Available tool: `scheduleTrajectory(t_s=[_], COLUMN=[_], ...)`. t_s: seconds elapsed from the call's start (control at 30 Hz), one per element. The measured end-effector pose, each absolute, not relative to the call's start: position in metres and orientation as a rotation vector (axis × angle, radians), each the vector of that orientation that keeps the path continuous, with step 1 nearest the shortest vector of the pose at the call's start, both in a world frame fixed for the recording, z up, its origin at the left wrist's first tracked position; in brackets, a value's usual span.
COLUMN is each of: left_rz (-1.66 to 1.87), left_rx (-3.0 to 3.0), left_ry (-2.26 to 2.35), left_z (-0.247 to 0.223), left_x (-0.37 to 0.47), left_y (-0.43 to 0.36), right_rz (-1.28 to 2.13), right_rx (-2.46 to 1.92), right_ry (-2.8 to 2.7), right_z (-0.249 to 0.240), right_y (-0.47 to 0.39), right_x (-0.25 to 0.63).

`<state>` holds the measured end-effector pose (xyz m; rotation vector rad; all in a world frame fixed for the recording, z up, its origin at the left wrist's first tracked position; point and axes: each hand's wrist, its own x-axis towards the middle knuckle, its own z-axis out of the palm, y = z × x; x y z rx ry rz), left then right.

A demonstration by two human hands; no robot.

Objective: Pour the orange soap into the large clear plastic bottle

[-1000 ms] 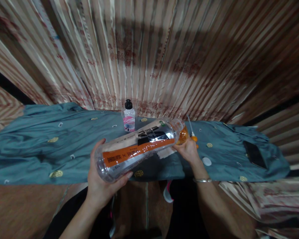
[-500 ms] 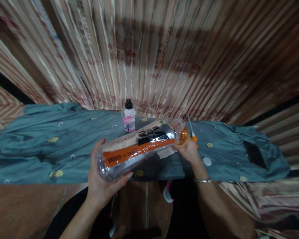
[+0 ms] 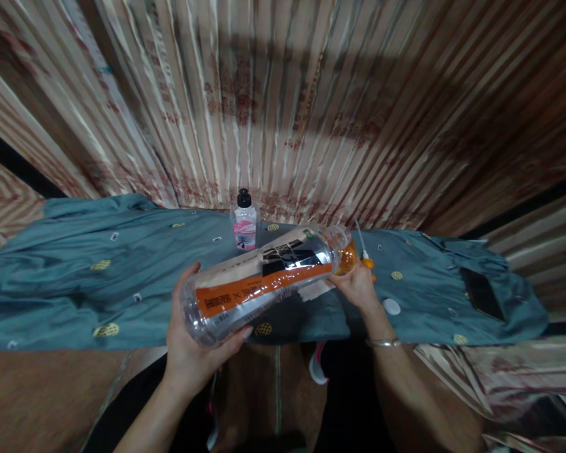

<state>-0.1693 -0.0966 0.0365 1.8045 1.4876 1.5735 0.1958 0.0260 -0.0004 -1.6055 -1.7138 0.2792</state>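
While the left hand (image 3: 195, 333) wraps its base with the thumb along the near side, a large clear bottle (image 3: 264, 286) lies slantwise above the cloth-covered surface, its base toward 8 o'clock and its neck toward 2. Its label is orange, black and pale. At the 2 o'clock end its mouth meets an amber container (image 3: 347, 259) in view; whether the two actually touch cannot be told. The right hand (image 3: 357, 284) is closed around that container, its fingers partly hidden, with a metal bracelet (image 3: 383, 343) at the wrist.

Just beyond the right hand, at 1 o'clock from it, is a pump top (image 3: 366, 261) with an orange collar and a pale tube pointing up toward 11. A white disc (image 3: 391, 306) lies near the wrist, at 4 o'clock from the hand. Well apart, at 3 o'clock, rests a dark phone (image 3: 482, 294). Pale paper (image 3: 315, 289) shows under the large bottle's neck. At 11 o'clock from the large bottle's middle stands a small bottle (image 3: 245, 229), upright, black-capped and pink-labelled. Teal patterned cloth (image 3: 66, 270) spreads beneath everything, and a pleated curtain (image 3: 273, 113) hangs behind at 12.
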Motion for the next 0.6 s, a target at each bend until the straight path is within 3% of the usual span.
scheduleTrajectory(t_s=[0.6], left_rz=[1.561], left_rx=[1.781], left_ry=[1.479], left_z=[0.0376], left_x=[-0.1679], left_y=[-0.0974], right_rz=[0.331], right_rx=[-1.608], right_ry=[-1.694], right_z=[-0.0023], right_y=[0.0273], right_x=[0.1964])
